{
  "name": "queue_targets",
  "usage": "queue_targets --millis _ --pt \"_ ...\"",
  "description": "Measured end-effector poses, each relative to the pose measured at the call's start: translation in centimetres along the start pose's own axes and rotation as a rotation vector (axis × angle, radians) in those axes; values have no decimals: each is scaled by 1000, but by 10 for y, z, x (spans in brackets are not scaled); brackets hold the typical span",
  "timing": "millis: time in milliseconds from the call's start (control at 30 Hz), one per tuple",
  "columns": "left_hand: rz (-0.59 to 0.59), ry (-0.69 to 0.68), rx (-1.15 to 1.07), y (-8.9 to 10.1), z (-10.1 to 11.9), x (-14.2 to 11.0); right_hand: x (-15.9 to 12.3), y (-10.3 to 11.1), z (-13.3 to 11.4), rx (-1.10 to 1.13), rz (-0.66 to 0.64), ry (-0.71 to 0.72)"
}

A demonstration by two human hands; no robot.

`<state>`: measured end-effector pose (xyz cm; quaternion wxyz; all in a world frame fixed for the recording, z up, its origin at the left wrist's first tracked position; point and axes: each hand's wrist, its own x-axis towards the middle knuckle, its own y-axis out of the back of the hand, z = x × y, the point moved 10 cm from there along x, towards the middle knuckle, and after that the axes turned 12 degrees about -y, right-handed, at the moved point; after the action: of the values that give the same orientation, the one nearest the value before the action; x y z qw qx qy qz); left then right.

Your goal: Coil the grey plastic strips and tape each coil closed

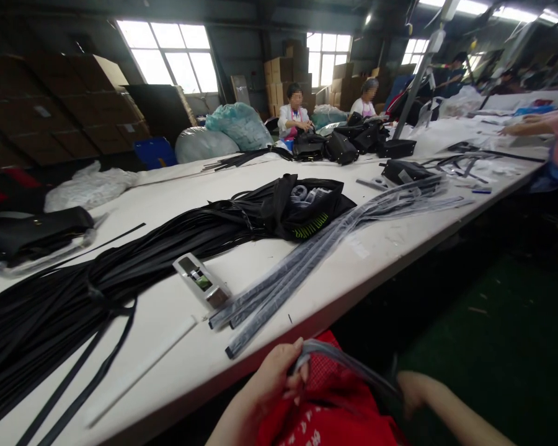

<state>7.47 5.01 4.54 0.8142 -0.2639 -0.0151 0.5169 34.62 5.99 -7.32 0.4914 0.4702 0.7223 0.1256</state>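
Only got the head view here: the left hand [279,371] has its thumb and fingers closed on one end of a plastic-wrapped strap [353,362], which arcs in front of the red apron [348,412], off the near edge of the tabletop [153,384]. The right hand [413,390] is at the strap's other end, but it's smeared and dark, so I can't tell how far open it is or if it's really gripping. For handling this nicely, I'd say pinch firmly near the end without crushing it, support the far end so it doesn't kink, and go easy on the film cuz it looks slippery and could bunch up. Also worth minding the slack around the apron folds. More wrapped strips [297,269] lie on the tabletop beside a silvery metal object [202,282], with a big black strap bundle [162,241] behind. Hard-to-see stuff: the strap's right tip is lost in the blur, the left fingers partly hide the near end, the bundle runs out of frame at left, and I can't make out what the clear-wrapped bits in the black bag [302,217] are.
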Motion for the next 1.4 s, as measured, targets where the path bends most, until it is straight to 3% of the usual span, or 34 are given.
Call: queue_targets --millis 100,200,233,300,400,467,500,567,600,667,767,833,867,933,1033,1100,1167,1233,1267,1333,1400 --pt "50 -75 -85 -3 24 1 7 32 -67 -21 110 160" --pt "41 -100 -128 -20 42 2 -24 45 -176 95 149 592" --pt "44 -115 -136 -26 48 3 -35 39 -206 175 98 675" --pt "120 -203 -127 -25 64 8 -50 12 -250 358 -117 697" --pt "467 -509 156 18 102 -2 -75 -45 -282 548 -568 596" --pt "664 -676 564 41 126 -22 -97 -66 -287 616 -870 534" --pt "702 -711 768 45 130 -30 -103 -65 -286 658 -976 505" --pt "637 -676 1057 46 120 -31 -98 -41 -284 770 -1016 478" --pt "584 -630 1136 46 110 -29 -85 -20 -281 820 -942 474" --pt "488 -527 1191 43 86 -22 -53 25 -272 806 -665 470" --pt "384 -359 918 33 53 -9 -22 86 -258 478 -56 508" --pt "304 -245 551 17 36 -1 -30 99 -263 255 218 637" --pt "270 -200 366 7 32 2 -37 91 -268 191 242 716" --pt "237 -191 72 -11 39 7 -45 56 -274 179 81 797" --pt "314 -310 -123 -9 66 11 -44 -4 -270 326 -282 664" --pt "444 -407 -60 12 79 9 -54 -35 -268 392 -521 578" --pt "589 -525 260 35 94 -1 -78 -55 -267 429 -807 535" --pt "620 -608 752 39 106 -10 -101 -58 -262 503 -1072 454" --pt "584 -623 951 34 106 -11 -104 -50 -260 580 -1121 413" --pt "429 -580 1184 20 94 -6 -89 -22 -255 769 -1041 358" --pt "286 -476 1267 9 76 0 -62 3 -244 808 -902 334"
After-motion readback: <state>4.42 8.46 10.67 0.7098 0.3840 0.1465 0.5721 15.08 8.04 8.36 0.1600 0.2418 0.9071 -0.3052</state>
